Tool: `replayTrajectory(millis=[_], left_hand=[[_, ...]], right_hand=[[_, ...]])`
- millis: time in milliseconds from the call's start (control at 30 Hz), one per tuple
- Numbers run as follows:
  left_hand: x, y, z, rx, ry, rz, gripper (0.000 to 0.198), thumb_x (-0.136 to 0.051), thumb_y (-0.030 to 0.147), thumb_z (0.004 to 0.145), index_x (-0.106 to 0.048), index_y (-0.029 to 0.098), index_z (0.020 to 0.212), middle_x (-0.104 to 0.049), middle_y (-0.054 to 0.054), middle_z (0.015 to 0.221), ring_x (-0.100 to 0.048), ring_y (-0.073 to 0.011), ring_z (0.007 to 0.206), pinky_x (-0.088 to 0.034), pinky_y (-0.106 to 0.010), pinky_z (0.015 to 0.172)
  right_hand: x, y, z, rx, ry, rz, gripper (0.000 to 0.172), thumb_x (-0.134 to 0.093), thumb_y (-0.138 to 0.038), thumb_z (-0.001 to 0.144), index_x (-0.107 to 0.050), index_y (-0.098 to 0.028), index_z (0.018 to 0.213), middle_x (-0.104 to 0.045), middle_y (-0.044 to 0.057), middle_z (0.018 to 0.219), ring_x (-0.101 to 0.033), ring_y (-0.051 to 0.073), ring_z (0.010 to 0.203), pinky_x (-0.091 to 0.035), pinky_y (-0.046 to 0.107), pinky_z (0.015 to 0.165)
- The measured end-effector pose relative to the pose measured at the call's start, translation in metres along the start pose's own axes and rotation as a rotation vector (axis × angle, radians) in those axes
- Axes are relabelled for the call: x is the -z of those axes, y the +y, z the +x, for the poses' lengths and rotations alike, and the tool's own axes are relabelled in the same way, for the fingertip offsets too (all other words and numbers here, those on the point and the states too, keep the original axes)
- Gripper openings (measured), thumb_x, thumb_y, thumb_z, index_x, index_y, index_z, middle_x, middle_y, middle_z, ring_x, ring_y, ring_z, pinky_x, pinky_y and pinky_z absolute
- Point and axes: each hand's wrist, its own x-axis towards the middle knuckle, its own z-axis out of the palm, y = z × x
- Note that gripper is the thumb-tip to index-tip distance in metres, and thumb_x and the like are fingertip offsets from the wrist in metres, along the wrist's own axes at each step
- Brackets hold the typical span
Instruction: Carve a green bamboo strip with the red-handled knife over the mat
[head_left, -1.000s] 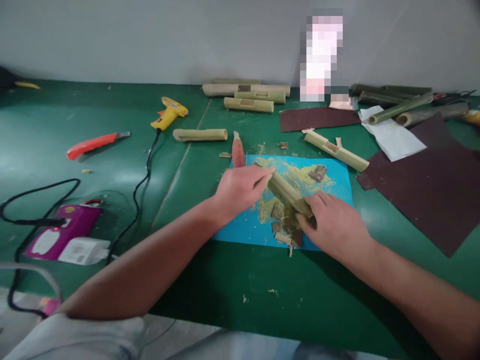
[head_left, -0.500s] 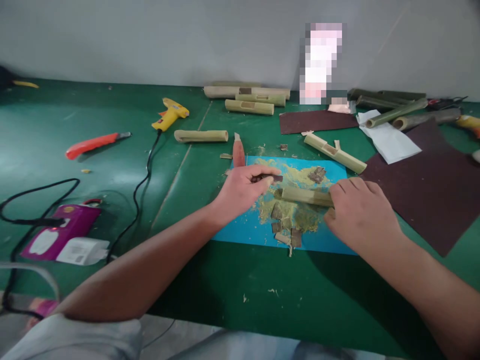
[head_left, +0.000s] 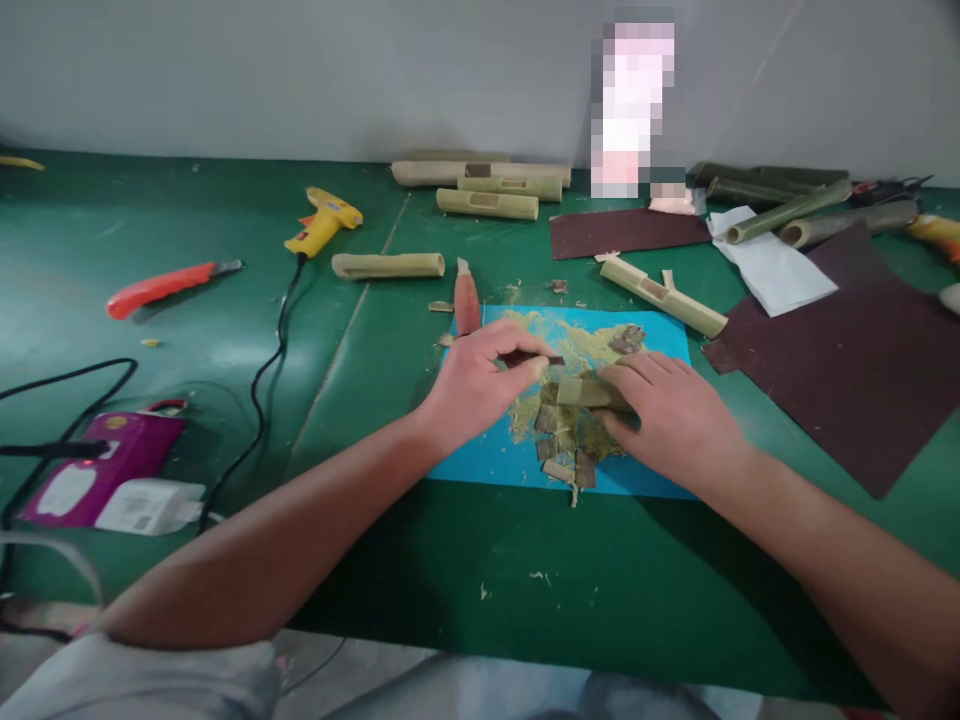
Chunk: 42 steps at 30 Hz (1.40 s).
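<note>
My left hand [head_left: 476, 385] pinches a small dark brown piece of sandpaper [head_left: 556, 360] between thumb and fingers, above a blue sheet [head_left: 480, 465]. Just right of it lies a pale bamboo tube [head_left: 576, 392]; my right hand [head_left: 679, 408] has its fingers and thumb around the tube's right part, hiding that end. Yellowish dust [head_left: 589, 345] and worn sandpaper scraps [head_left: 585, 468] are spread on the sheet around the tube. A red-handled utility knife [head_left: 466, 300] lies just beyond my left hand, its blade pointing away.
Cut bamboo tubes [head_left: 487, 204] lie near the wall, another notched tube [head_left: 664, 297] behind my right hand. Large brown sandpaper [head_left: 862, 400] and white paper [head_left: 780, 270] are at right. On the left are a yellow glue gun [head_left: 322, 222], an orange cutter [head_left: 169, 288] and a purple power strip [head_left: 105, 465].
My right hand has slid left along the bamboo tube and now covers more of it. My left hand stays almost in place with the sandpaper. The view has shifted slightly.
</note>
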Motion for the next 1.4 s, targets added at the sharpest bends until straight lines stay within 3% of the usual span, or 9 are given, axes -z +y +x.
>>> replayTrajectory(millis=[167,300,533,867,1133,1400], left_hand=[[-0.003,0.000,-0.005,0.041,-0.039,-0.052,0.030,-0.062,0.019,0.091,-0.077,0.023,0.117,-0.066,-0.002,0.081,-0.060,-0.0145,0.074,-0.059,-0.032,0.075],[-0.003,0.003,-0.005,0.053,-0.071,-0.027,0.025,-0.060,0.019,0.090,-0.080,0.022,0.104,-0.070,-0.004,0.088,-0.064,-0.0163,0.081,-0.058,-0.031,0.076],[-0.009,0.006,-0.006,0.150,-0.082,-0.094,0.019,-0.067,0.021,0.085,-0.077,0.017,0.100,-0.065,0.000,0.071,-0.056,-0.0104,0.062,-0.047,-0.022,0.056],[-0.016,-0.001,-0.009,0.168,-0.059,-0.097,0.015,-0.071,0.021,0.083,-0.071,0.017,0.098,-0.066,-0.001,0.075,-0.060,-0.0109,0.065,-0.052,-0.022,0.059],[-0.020,-0.008,-0.009,0.122,-0.081,-0.031,0.012,-0.070,0.021,0.086,-0.070,0.018,0.097,-0.060,0.002,0.068,-0.055,-0.0101,0.060,-0.047,-0.022,0.055],[-0.014,-0.005,-0.005,0.081,-0.046,-0.009,0.018,-0.066,0.023,0.089,-0.073,0.018,0.104,-0.067,0.000,0.076,-0.061,-0.0116,0.068,-0.051,-0.023,0.063]], right_hand=[[-0.004,0.001,0.001,0.033,-0.017,0.053,0.017,-0.059,-0.022,0.091,-0.069,-0.016,0.103,-0.073,0.012,0.101,-0.064,0.027,0.094,-0.045,0.040,0.081],[-0.004,0.000,0.001,0.036,-0.008,0.093,0.019,-0.059,-0.020,0.088,-0.069,-0.016,0.104,-0.073,0.013,0.102,-0.063,0.027,0.094,-0.045,0.040,0.082],[-0.006,0.000,0.002,0.051,0.014,0.148,0.030,-0.059,-0.018,0.086,-0.067,-0.015,0.115,-0.071,0.013,0.109,-0.063,0.029,0.100,-0.047,0.041,0.084],[-0.019,0.005,0.006,0.071,0.069,0.283,0.024,-0.059,-0.023,0.092,-0.068,-0.018,0.114,-0.071,0.011,0.108,-0.064,0.026,0.102,-0.052,0.043,0.091],[-0.022,0.007,0.006,0.060,0.093,0.305,0.021,-0.061,-0.022,0.090,-0.069,-0.018,0.109,-0.072,0.011,0.108,-0.064,0.027,0.103,-0.053,0.044,0.092],[-0.022,0.006,0.006,0.055,0.090,0.302,0.022,-0.061,-0.023,0.091,-0.069,-0.019,0.111,-0.073,0.011,0.109,-0.065,0.027,0.104,-0.053,0.045,0.092]])
